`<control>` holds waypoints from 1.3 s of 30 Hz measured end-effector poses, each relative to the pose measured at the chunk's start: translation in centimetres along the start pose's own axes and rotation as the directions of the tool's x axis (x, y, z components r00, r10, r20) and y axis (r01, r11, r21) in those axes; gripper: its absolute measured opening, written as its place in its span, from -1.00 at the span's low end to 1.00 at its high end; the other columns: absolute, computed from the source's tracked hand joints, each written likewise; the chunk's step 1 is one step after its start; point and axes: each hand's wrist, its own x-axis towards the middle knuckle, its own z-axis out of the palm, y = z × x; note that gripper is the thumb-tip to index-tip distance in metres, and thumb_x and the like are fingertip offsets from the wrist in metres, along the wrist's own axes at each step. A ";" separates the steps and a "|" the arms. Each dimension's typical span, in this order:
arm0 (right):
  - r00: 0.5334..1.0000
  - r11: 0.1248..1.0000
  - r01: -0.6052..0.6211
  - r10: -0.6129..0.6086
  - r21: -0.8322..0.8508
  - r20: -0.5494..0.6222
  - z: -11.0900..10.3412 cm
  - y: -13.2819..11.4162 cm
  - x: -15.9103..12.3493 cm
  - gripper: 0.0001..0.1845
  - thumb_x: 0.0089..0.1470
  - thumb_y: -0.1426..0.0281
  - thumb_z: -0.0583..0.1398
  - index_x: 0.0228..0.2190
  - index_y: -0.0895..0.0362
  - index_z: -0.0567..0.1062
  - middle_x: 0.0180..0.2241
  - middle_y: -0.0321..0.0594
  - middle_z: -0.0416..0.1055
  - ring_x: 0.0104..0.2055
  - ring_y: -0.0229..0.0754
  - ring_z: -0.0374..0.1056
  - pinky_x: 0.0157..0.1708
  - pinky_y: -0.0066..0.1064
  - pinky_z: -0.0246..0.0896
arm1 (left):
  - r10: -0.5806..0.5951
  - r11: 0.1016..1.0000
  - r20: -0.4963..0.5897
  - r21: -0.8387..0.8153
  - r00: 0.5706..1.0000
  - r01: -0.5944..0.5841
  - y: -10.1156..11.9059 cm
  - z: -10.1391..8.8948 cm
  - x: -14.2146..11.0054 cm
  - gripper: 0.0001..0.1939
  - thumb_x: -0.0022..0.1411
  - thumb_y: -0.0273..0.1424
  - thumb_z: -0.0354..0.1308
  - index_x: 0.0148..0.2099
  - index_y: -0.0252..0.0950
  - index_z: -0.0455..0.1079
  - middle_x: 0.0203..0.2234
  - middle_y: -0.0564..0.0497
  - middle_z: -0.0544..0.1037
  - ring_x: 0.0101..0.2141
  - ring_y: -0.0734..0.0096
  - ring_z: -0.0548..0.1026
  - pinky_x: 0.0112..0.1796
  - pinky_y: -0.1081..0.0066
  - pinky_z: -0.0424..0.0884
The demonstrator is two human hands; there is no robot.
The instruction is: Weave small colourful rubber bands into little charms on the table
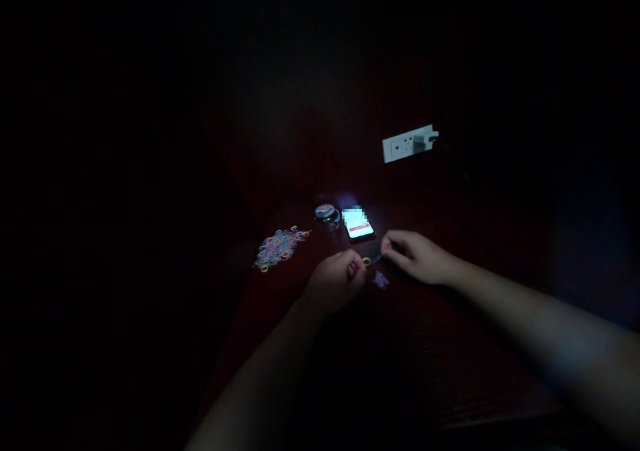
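My left hand (337,279) is closed, its fingertips pinched by a small yellow rubber band (367,261). Facing it, my right hand (414,256) pinches a thin, pale band (377,258) that stretches across the short gap toward my left fingertips. Whether the yellow band is gripped or just lies beside those fingertips is hard to see in the dark. Just below the gap lies a small heap of purple rubber bands (381,279). A larger pile of mixed-colour rubber bands (280,248) is spread to the left of my left hand.
Beyond my hands, a phone (361,228) with a lit screen lies on the dark reddish table (300,287). Beside it stands a small round lidded jar (327,216). A white wall socket (407,145) with a plug in it is farther back. Deep shadow hides the surroundings.
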 end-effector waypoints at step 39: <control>0.963 0.973 -0.178 0.203 -0.149 0.179 -4.6 2.3 -0.1 -0.73 0.01 0.35 0.12 -0.21 0.13 0.46 -0.38 -0.17 0.47 -0.41 -0.18 0.37 -0.41 -0.37 0.27 | -0.497 0.826 -0.353 0.088 0.793 0.557 -10.2 -2.6 -0.9 -0.82 0.20 -0.33 0.05 -0.20 -0.26 0.41 -0.30 -0.08 0.56 -0.27 0.26 0.51 -0.21 0.29 0.39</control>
